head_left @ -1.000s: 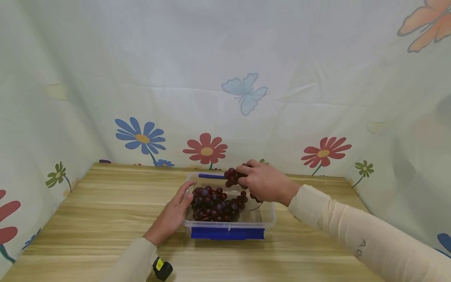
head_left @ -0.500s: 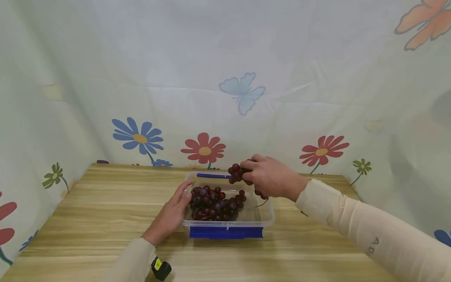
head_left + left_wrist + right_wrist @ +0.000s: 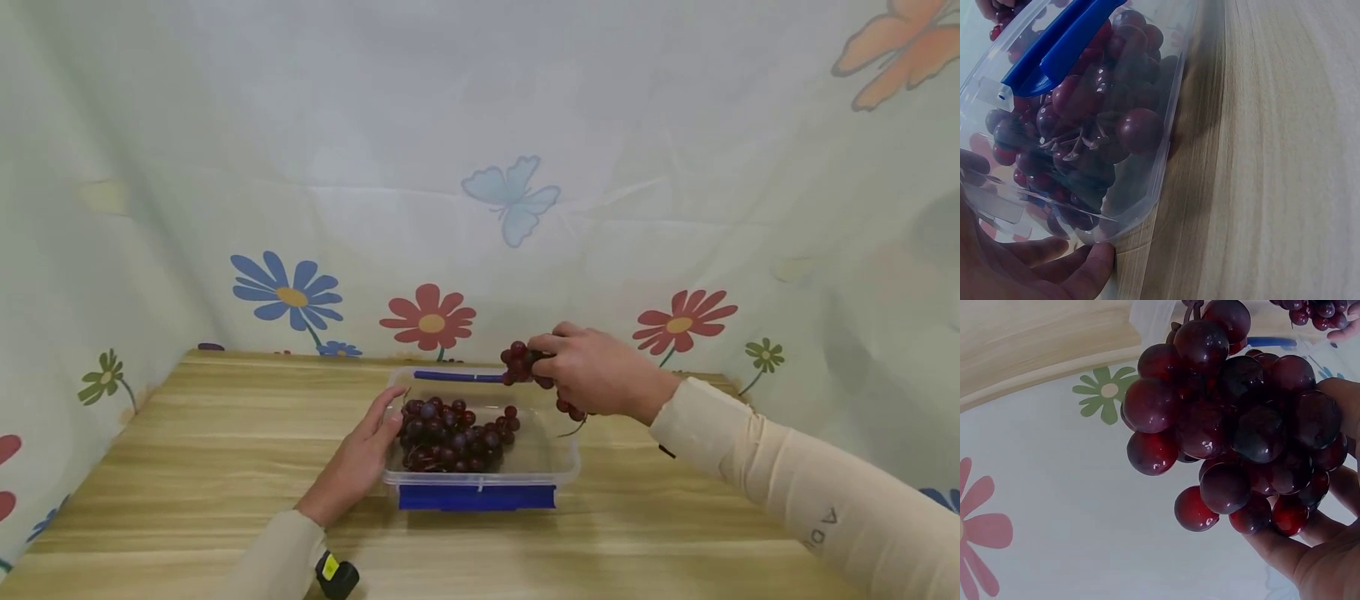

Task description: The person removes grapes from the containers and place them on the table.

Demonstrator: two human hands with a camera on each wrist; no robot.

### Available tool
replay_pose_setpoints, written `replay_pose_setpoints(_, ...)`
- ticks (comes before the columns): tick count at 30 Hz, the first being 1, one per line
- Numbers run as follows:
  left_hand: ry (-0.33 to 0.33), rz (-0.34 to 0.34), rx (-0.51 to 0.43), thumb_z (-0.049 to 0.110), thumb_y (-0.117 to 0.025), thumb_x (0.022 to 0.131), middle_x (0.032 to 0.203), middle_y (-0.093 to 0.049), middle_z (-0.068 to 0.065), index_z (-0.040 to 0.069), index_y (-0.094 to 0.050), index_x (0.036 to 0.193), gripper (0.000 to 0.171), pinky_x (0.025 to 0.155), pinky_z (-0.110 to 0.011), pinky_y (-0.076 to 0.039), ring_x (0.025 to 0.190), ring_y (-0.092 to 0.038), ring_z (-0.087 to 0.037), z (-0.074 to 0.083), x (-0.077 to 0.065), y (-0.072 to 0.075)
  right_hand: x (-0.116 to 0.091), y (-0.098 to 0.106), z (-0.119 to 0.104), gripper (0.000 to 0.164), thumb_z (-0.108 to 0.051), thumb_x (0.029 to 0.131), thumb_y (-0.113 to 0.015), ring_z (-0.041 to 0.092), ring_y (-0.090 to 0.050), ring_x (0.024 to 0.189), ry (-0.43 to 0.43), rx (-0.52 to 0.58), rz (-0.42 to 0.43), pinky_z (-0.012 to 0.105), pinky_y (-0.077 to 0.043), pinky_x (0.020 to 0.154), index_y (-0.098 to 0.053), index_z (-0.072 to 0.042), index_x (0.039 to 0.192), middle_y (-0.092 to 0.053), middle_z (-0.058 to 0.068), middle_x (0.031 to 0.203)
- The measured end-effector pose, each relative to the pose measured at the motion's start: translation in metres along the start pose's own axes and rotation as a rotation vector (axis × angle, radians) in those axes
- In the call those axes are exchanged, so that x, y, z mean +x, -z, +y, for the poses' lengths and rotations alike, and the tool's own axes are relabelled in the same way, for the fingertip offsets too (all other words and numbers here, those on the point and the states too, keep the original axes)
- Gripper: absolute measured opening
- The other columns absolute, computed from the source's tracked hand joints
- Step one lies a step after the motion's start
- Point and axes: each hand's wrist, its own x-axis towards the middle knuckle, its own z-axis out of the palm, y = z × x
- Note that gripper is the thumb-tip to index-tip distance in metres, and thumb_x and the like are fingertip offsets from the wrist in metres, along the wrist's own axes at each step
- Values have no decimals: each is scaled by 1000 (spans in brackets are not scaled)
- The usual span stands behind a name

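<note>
Grapes in one hand, container under the other

The right hand [image 3: 602, 372] grips one bunch of dark red grapes [image 3: 1229, 425], its fingers curled round them; one thin stem hangs beneath the hand. The held bunch is raised at the container's right rear part.

The left hand [image 3: 355, 460] touches the left side of one clear plastic container [image 3: 495, 477], fingers extended along the wall rather than curled round it. More grapes [image 3: 450, 437] lie heaped in the container's left part; they overlap too much to count, and whether they form one bunch or several cannot be told. Two blue latches show, a front latch [image 3: 476, 497] and a rear latch [image 3: 457, 377].

Two beige sleeves cover the arms, and one black device [image 3: 337, 575] with a yellow patch sits at the left wrist. One wood-grain table [image 3: 262, 467] bears the container. Behind it, a pale backdrop [image 3: 390, 100] shows two butterflies, one blue [image 3: 513, 200] and one orange [image 3: 892, 50], the latter cut by the frame edge.
</note>
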Motion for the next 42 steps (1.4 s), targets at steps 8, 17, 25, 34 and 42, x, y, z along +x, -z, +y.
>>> replay_pose_setpoints(8,11,1,-3,59,-22,111,173,-26,-14,39,-23,163,56,125,-69,-22,159,-24,-44,-1,-2,1,-11,4,8,13,-10,91,-78,27,-68,107,-11,-4,27,38,-62,91,-80,-14,104,-72,7,124)
replay_pose_setpoints(17,0,-1,8,61,-24,110,173,-28,-13,37,-24,163,58,125,-68,-24,158,-27,-43,-1,1,2,-27,8,16,12,-6,89,-78,28,-68,103,-52,8,53,38,-61,89,-79,-14,98,-72,6,120)
replay_pose_setpoints(25,1,45,30,50,-37,113,169,-37,-15,34,-33,162,52,121,-70,-31,154,-37,-45,1,-1,3,-35,12,18,17,-3,88,-76,31,-68,106,-95,34,31,42,-62,86,-79,-14,100,-72,9,125)
replay_pose_setpoints(34,26,72,-33,48,-45,111,169,-38,-12,34,-41,157,49,122,-70,-29,156,-33,-45,-1,0,1,-45,10,23,17,-2,89,-75,32,-68,107,-128,51,24,42,-63,84,-80,-15,99,-72,9,123)
replay_pose_setpoints(42,53,75,-65,45,-47,110,170,-36,-12,35,-43,156,47,122,-71,-28,157,-30,-46,0,-2,-1,-55,9,26,20,1,89,-71,30,-68,104,-161,90,31,45,-60,88,-80,-15,97,-73,9,122)
